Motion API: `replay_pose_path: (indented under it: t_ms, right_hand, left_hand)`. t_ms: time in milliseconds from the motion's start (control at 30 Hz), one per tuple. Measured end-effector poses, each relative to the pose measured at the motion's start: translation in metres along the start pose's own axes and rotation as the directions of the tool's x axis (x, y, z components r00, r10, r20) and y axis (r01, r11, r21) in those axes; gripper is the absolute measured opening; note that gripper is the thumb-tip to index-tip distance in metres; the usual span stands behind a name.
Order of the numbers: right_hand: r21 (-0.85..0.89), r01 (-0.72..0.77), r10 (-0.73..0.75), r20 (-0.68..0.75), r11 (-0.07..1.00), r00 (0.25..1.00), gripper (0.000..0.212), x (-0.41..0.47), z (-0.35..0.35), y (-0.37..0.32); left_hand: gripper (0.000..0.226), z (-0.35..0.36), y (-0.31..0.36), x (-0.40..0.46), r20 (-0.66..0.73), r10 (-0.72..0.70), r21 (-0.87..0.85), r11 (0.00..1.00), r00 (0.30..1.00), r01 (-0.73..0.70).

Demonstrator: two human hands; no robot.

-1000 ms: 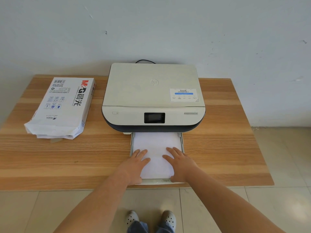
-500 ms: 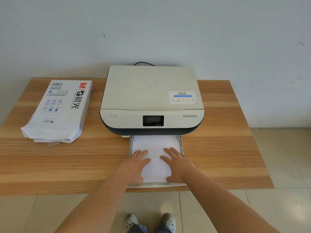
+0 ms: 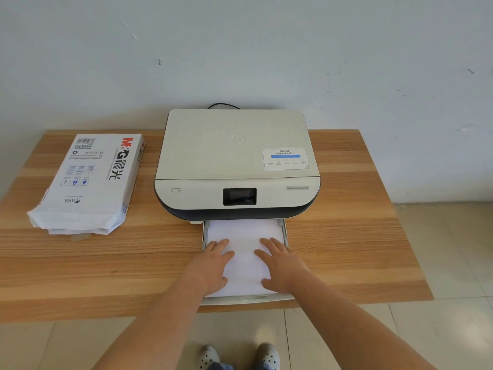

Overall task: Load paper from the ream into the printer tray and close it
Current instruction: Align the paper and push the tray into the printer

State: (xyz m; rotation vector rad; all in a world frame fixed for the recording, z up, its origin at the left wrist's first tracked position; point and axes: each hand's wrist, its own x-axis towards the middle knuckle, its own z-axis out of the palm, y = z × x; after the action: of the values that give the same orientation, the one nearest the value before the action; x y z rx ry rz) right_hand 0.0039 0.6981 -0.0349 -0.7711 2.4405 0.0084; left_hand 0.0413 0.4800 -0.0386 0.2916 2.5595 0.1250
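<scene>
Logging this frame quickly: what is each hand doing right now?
Left hand: open, fingers flat on the paper in the printer tray.
Right hand: open, flat on the same paper.

We've got a wooden table (image 3: 346, 236) against the wall, with the printer (image 3: 234, 161) sitting mid-back on it, its pulled-out paper tray (image 3: 248, 299) reaching the front edge, and an opened paper ream (image 3: 88, 182) lying off left.

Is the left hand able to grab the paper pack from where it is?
Probably yes: the left hand lies flat on the tray's paper, and only bare table separates it from the paper pack.
</scene>
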Motion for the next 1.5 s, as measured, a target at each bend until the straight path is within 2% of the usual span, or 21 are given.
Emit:
replay_pose_path:
  t_ms: [133,233,300,400,467,567,667,733,933,1200,1500]
  right_hand:
    - [0.026,-0.004,0.004,-0.008,1.000,1.000,0.072,0.001,0.000,-0.001]
    - [0.151,-0.040,0.052,-0.075,0.988,0.996,0.063,0.003,-0.008,0.005]
    - [0.258,-0.093,0.133,-0.141,0.962,0.981,0.056,0.005,-0.015,0.014]
    - [0.371,-0.224,0.304,-0.173,0.901,0.937,0.045,0.008,-0.020,0.028]
    - [0.402,-0.314,0.405,-0.164,0.860,0.900,0.036,0.009,-0.022,0.034]
    - [0.406,-0.438,0.509,-0.079,0.802,0.857,0.030,0.010,-0.021,0.040]
    - [0.387,-0.500,0.524,0.049,0.774,0.850,0.031,0.012,-0.015,0.043]
    - [0.379,-0.501,0.512,0.080,0.778,0.855,0.031,0.014,-0.012,0.043]
    - [0.377,-0.482,0.518,0.007,0.791,0.855,0.027,0.018,-0.015,0.044]
    - [0.317,-0.488,0.465,0.150,0.813,0.872,0.027,0.024,-0.022,0.043]
    - [0.360,-0.497,0.464,0.180,0.789,0.867,0.026,0.027,-0.023,0.043]
  left_hand:
    - [0.070,0.001,0.001,0.000,0.005,-0.007,-0.023,1.000,1.000,0.007]
    - [0.065,-0.003,-0.001,-0.002,-0.069,-0.028,-0.115,0.993,0.997,0.020]
    - [0.059,-0.007,-0.007,-0.002,-0.172,-0.108,-0.202,0.977,0.979,0.073]
    - [0.048,-0.013,-0.018,-0.001,-0.276,-0.310,-0.308,0.925,0.910,0.222]
    - [0.040,-0.016,-0.025,0.001,-0.267,-0.418,-0.326,0.887,0.868,0.327]
    - [0.046,-0.013,-0.036,0.005,-0.110,-0.506,-0.347,0.826,0.856,0.444]
    - [0.057,-0.006,-0.042,0.012,0.099,-0.509,-0.452,0.742,0.855,0.494]
    - [0.058,-0.006,-0.043,0.014,0.152,-0.491,-0.472,0.726,0.858,0.500]
    - [0.041,-0.011,-0.042,0.020,0.136,-0.462,-0.434,0.767,0.876,0.472]
    - [0.025,-0.013,-0.043,0.026,0.141,-0.445,-0.411,0.786,0.884,0.461]
    - [0.023,-0.012,-0.042,0.026,0.131,-0.441,-0.471,0.760,0.888,0.448]
